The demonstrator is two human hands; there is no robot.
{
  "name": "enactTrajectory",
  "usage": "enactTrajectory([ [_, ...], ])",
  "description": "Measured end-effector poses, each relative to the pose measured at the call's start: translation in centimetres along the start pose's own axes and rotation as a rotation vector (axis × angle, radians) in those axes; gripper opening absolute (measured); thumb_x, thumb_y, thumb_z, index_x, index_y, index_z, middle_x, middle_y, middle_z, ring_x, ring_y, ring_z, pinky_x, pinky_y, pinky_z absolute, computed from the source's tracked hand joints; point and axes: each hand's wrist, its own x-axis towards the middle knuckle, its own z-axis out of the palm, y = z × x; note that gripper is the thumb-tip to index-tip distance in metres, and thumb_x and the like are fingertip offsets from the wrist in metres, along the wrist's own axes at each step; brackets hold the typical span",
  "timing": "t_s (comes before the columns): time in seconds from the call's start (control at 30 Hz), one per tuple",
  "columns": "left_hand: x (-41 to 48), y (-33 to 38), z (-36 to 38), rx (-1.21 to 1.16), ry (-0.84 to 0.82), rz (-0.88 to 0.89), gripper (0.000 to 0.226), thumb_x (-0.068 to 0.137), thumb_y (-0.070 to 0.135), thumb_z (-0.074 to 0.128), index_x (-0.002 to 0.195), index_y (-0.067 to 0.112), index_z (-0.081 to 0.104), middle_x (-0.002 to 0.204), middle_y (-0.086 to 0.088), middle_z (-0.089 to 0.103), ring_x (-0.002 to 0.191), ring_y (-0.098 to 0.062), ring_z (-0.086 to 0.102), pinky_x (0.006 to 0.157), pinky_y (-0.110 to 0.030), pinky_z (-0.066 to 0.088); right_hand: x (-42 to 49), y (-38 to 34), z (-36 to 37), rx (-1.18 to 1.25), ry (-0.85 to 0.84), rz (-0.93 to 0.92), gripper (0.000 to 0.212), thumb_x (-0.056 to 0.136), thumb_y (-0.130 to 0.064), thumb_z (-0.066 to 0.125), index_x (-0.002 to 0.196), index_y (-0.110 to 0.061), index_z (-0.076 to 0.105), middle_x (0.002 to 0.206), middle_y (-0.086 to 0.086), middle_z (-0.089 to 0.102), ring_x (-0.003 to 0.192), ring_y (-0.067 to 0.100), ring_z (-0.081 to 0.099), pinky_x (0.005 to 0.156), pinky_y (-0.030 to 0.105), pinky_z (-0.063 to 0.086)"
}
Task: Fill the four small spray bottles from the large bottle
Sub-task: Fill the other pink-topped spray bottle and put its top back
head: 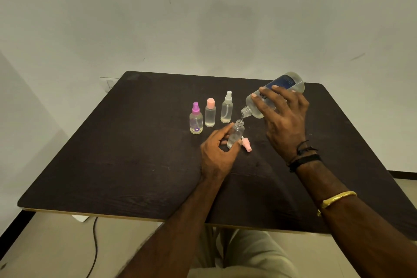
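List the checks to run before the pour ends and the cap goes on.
1. Right hand grips large bottle: ok.
2. Its mouth above small bottle's open neck: ok.
3. Left hand holds small bottle: ok.
4. Fill level in small bottle: cannot tell.
5. Pink cap beside it on table, within reach: ok.

A black band [306,160] and thin black threads [303,145] circle the wrist of the right hand [284,119]; a gold bangle [338,197] sits farther up. The trousers [248,255] are pale beige.
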Motion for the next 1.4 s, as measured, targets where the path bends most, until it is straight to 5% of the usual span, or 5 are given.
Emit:
enactTrajectory([
  [1.4, 0.00, 0.03, -0.08, -0.026, 0.011, -0.003, 0.048, 0.083, 0.015, 0.082, 0.129, 0.014, 0.068, 0.110, 0.004, 0.072, 0.097, -0.002, 0.069, 0.082, -0.015, 0.055, 0.87, 0.40, -0.57, -0.010, 0.037, -0.145, 0.059, 0.087, 0.002, 0.067, 0.139, -0.024, 0.060, 0.142, 0.004, 0.058, 0.137, 0.028, 0.045, 0.112, 0.050, 0.026],
])
